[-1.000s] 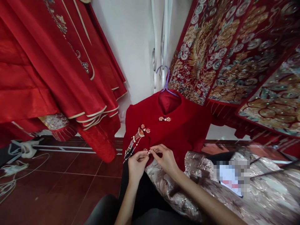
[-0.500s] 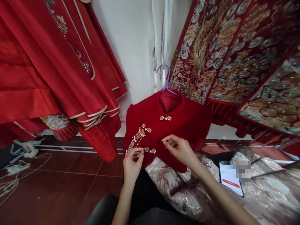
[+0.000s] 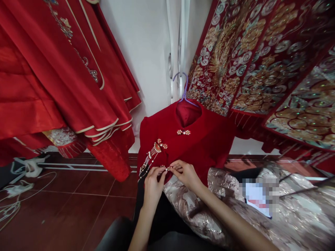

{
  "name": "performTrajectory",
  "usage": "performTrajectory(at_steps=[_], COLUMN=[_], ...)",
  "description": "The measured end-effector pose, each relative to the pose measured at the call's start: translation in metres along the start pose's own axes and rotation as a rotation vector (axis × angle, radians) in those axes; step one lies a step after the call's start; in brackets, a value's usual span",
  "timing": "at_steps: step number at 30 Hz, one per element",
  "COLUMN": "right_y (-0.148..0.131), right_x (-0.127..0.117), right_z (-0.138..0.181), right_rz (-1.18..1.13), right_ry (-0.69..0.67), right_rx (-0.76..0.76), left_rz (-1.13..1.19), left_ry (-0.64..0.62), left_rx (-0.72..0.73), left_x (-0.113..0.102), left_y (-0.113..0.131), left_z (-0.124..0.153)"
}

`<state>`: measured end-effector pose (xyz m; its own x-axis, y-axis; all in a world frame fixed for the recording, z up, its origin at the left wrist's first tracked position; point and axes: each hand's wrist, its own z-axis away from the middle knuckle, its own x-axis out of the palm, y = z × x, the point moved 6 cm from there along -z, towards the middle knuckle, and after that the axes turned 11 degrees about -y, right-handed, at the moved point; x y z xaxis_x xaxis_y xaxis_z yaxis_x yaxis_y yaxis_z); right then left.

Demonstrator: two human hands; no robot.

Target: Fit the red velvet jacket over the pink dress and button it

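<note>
A dark red velvet jacket (image 3: 204, 139) hangs in front of me on a purple hanger (image 3: 185, 89). One beaded floral clasp (image 3: 183, 132) sits at its neckline. A hanging beaded tassel ornament (image 3: 156, 149) is fixed beside another clasp on the left of the chest. Lower down, my left hand (image 3: 153, 182) and my right hand (image 3: 186, 174) pinch the two sides of the lower beaded clasp (image 3: 167, 169). Fingertips cover most of that clasp, so whether its halves are joined cannot be seen.
Red garments with pale piping (image 3: 104, 87) hang at left, and a heavily embroidered one (image 3: 251, 69) at right. Shiny patterned fabric (image 3: 201, 216) lies by my lap, with a phone (image 3: 258, 200) on it. White cables (image 3: 15, 191) are on the tiled floor (image 3: 70, 216).
My right hand has moved left and down from the jacket's middle to the lower clasp. The left hand has shifted slightly right onto the same clasp.
</note>
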<state>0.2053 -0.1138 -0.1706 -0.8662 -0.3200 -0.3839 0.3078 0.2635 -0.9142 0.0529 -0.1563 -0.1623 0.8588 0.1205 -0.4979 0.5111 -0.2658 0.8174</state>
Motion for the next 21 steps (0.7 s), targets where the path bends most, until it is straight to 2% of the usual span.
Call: performTrajectory(at_steps=[11, 21], right_y=[-0.007, -0.013], right_x=[-0.002, -0.001], right_z=[0.001, 0.003], right_rz=[-0.086, -0.093], right_ry=[-0.106, -0.107], right_rx=[-0.049, -0.043], left_rz=[0.284, 0.353], left_ry=[-0.016, -0.006], left_rx=[-0.123, -0.140], left_x=[0.004, 0.004], left_y=[-0.018, -0.015], left_z=[0.000, -0.001])
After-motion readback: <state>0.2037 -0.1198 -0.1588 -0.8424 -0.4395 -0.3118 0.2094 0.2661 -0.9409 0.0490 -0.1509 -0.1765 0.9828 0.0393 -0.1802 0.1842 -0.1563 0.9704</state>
